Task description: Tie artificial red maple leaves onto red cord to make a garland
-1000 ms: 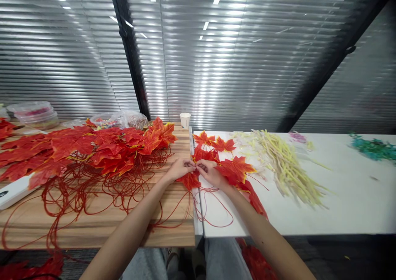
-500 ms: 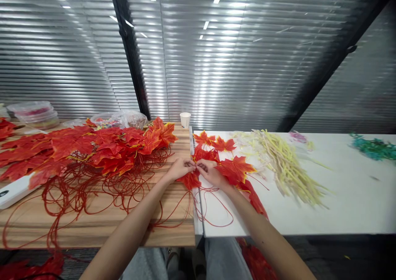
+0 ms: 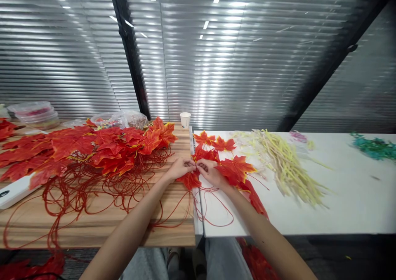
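Observation:
My left hand [image 3: 178, 169] and my right hand [image 3: 210, 172] meet over the seam between the two tables, fingertips pinched together on a thin red stem. A red maple leaf [image 3: 189, 180] hangs just below the fingers. Red strings [image 3: 213, 214] trail from there toward the near edge. More red leaves [image 3: 234, 168] lie right of my right hand on the white table [image 3: 340, 205]. A large pile of red leaves and strings [image 3: 89, 152] covers the wooden table [image 3: 93, 226] to the left.
A white paper cup [image 3: 185, 119] stands at the back of the wooden table. Pale yellow strands [image 3: 287, 164] lie on the white table, teal ones [image 3: 374, 146] at far right. Clear plastic containers [image 3: 35, 113] and a bag [image 3: 130, 118] sit at the back left. A white flat object [image 3: 14, 190] lies at left.

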{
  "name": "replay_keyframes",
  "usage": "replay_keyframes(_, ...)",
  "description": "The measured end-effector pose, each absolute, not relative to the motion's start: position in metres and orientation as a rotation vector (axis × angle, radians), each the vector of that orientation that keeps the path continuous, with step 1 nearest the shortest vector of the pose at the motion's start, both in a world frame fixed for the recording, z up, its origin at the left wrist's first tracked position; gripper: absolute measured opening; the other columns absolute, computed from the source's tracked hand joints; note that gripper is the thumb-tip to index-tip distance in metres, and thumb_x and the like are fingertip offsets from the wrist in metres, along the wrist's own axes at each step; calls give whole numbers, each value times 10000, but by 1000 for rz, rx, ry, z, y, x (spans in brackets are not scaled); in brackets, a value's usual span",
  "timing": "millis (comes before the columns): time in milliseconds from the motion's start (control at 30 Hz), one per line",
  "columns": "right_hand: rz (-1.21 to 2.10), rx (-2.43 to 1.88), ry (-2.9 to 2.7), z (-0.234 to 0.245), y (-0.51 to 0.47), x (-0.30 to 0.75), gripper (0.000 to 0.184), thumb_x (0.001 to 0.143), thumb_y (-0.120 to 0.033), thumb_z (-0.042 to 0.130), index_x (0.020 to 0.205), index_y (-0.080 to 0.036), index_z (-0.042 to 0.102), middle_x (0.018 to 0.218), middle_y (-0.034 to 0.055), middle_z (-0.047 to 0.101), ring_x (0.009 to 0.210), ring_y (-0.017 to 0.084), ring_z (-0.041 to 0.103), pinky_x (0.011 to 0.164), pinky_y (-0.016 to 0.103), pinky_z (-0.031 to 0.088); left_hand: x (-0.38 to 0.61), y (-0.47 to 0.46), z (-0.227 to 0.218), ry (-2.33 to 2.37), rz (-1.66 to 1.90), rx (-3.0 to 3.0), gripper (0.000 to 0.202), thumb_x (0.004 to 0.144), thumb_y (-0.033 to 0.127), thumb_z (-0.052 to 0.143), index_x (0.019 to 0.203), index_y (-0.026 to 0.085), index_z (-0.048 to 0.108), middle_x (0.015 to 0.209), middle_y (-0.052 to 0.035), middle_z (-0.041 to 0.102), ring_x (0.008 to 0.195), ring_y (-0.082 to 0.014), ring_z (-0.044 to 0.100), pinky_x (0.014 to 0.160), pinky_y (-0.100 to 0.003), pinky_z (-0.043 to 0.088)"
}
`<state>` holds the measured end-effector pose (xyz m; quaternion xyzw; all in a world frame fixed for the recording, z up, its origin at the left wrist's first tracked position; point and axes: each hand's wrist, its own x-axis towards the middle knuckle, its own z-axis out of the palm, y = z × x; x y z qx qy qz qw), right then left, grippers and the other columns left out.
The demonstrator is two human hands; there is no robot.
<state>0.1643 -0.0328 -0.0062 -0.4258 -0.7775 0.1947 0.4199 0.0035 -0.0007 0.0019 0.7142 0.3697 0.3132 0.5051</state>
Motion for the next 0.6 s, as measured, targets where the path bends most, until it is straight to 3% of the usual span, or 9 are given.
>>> replay_keyframes(300, 645, -1039, -1855, -9, -30, 164, 138, 797, -205, 458, 834, -169, 587, 752, 36, 616, 673, 136, 572, 626, 244, 460, 4, 2, -3, 872, 787, 1539, 285, 608, 323, 681, 779, 98, 642, 755, -66, 651, 687, -130, 573, 686, -260, 442)
replay_keyframes(600, 624, -1049, -1843, -10, -30, 165, 156, 815, -213, 446, 889, -174, 577, 843, 53, 615, 756, 149, 573, 666, 247, 454, 5, -5, 8, 898, 827, 1581, 315, 644, 378, 651, 752, 83, 629, 634, -38, 616, 523, -92, 525, 564, -227, 425)
